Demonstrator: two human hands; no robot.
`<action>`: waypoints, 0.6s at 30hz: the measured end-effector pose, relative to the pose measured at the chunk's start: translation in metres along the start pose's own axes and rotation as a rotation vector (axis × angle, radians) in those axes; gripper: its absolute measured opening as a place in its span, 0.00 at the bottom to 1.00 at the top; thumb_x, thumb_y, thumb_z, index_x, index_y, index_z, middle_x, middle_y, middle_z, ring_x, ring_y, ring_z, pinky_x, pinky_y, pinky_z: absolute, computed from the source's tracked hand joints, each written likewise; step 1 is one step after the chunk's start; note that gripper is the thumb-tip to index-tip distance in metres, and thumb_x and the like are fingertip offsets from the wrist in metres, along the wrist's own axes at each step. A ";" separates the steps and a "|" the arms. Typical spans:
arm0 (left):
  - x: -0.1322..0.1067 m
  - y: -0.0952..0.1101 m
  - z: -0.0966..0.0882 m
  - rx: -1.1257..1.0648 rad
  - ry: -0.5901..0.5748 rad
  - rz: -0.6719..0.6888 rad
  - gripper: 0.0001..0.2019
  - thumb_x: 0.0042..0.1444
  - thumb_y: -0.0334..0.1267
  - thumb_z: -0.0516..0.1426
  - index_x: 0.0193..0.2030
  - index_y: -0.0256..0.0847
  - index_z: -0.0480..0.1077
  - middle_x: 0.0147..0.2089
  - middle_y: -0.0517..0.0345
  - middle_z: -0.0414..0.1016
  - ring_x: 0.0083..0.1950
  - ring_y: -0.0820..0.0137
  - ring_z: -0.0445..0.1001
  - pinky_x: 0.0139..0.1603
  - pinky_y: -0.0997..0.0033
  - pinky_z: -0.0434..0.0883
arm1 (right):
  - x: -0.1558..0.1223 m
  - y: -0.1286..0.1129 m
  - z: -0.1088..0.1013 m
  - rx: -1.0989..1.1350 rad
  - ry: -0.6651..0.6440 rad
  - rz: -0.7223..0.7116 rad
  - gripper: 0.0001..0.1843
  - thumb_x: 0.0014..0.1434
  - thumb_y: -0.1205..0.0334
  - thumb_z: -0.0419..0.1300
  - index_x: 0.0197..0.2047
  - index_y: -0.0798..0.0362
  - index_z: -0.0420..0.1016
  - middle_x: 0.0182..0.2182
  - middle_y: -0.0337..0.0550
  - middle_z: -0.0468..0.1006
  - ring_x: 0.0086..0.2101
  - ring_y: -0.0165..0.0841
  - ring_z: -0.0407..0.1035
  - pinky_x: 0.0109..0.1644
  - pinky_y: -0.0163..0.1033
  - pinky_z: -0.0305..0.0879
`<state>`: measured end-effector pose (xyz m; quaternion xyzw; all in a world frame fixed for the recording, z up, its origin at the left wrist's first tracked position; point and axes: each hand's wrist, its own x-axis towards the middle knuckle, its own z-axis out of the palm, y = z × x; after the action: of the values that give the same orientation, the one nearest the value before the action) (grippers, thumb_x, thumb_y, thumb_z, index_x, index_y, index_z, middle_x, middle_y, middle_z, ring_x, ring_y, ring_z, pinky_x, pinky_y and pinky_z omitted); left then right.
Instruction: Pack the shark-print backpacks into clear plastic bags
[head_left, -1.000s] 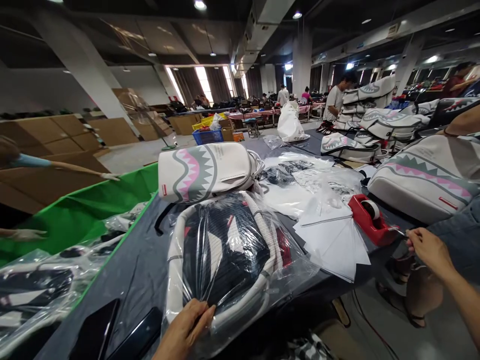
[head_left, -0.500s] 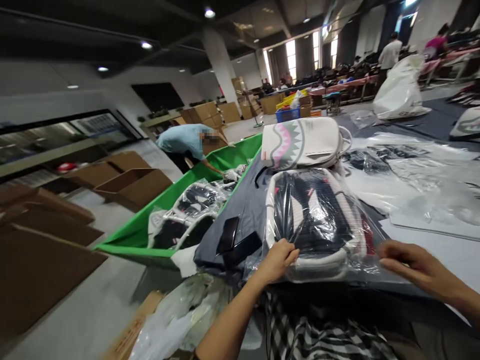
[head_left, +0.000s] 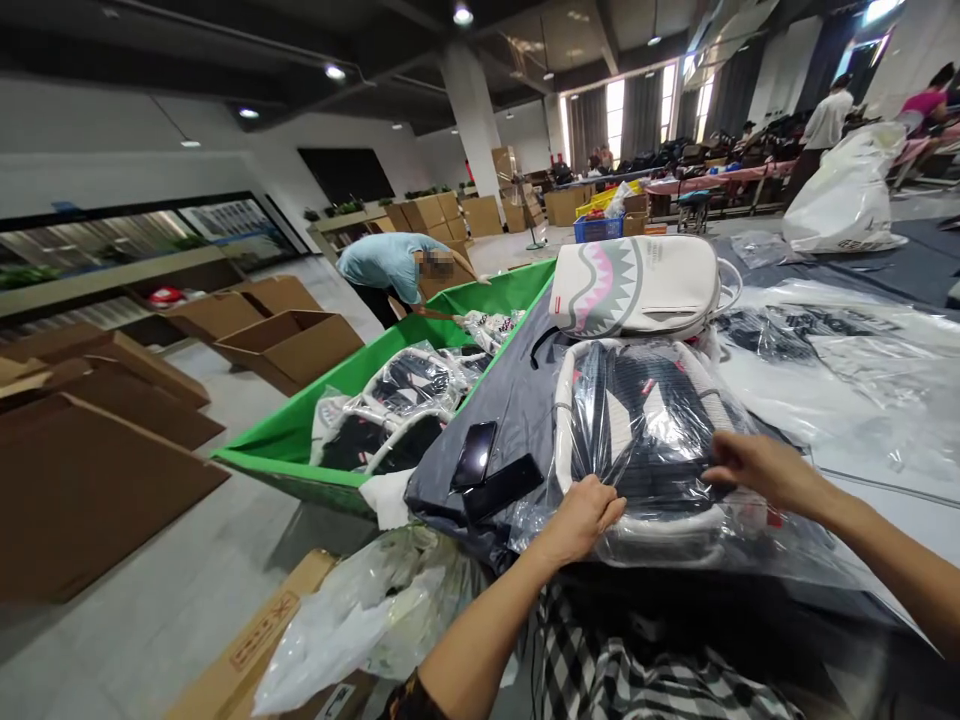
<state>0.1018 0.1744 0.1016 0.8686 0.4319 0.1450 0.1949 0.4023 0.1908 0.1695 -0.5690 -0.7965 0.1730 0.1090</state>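
A backpack sealed in a clear plastic bag lies back-side up on the dark table in front of me. My left hand pinches the folded plastic at the bag's near edge. My right hand presses down on the plastic over the bag's near right part, fingers curled on the film. A white backpack with a pink and grey shark mouth lies just beyond the wrapped one.
Two dark phones lie left of the bag. A green bin at the table's left holds several wrapped backpacks; a person in a light blue shirt bends over it. Cardboard boxes stand on the floor. Loose plastic bags cover the right.
The view swung left, off the tape dispenser. My right hand came from the table's right edge onto the wrapped bag. My left hand kept its pinch on the plastic.
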 end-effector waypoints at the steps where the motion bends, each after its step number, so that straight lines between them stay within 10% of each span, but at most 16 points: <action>1: 0.000 0.000 0.000 0.000 -0.002 0.002 0.20 0.72 0.37 0.51 0.25 0.42 0.65 0.27 0.60 0.66 0.36 0.68 0.65 0.37 0.67 0.57 | -0.006 -0.003 -0.001 -0.011 0.070 0.009 0.18 0.59 0.42 0.59 0.31 0.47 0.61 0.24 0.36 0.72 0.25 0.33 0.65 0.29 0.37 0.53; 7: -0.003 0.009 -0.010 0.081 -0.053 -0.019 0.18 0.72 0.42 0.53 0.30 0.41 0.70 0.32 0.58 0.73 0.41 0.66 0.70 0.42 0.67 0.62 | -0.017 -0.031 0.027 -0.086 -0.186 -0.082 0.21 0.46 0.51 0.70 0.29 0.47 0.59 0.27 0.34 0.73 0.30 0.37 0.70 0.31 0.37 0.50; 12: -0.036 0.003 -0.025 0.200 0.080 0.063 0.14 0.63 0.49 0.63 0.49 0.45 0.73 0.41 0.58 0.79 0.50 0.63 0.71 0.69 0.46 0.51 | -0.004 -0.021 0.038 -0.070 -0.272 -0.076 0.23 0.46 0.49 0.69 0.29 0.47 0.58 0.25 0.34 0.74 0.29 0.38 0.69 0.31 0.38 0.48; 18: -0.048 -0.019 -0.030 0.037 0.156 -0.197 0.05 0.65 0.41 0.62 0.38 0.44 0.76 0.40 0.61 0.80 0.50 0.66 0.72 0.69 0.49 0.49 | 0.002 -0.015 0.041 -0.003 -0.242 -0.079 0.23 0.43 0.48 0.70 0.27 0.46 0.59 0.22 0.35 0.72 0.26 0.38 0.66 0.30 0.39 0.50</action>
<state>0.0475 0.1523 0.1151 0.8115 0.5317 0.1842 0.1578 0.3735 0.1818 0.1375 -0.5122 -0.8259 0.2350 0.0181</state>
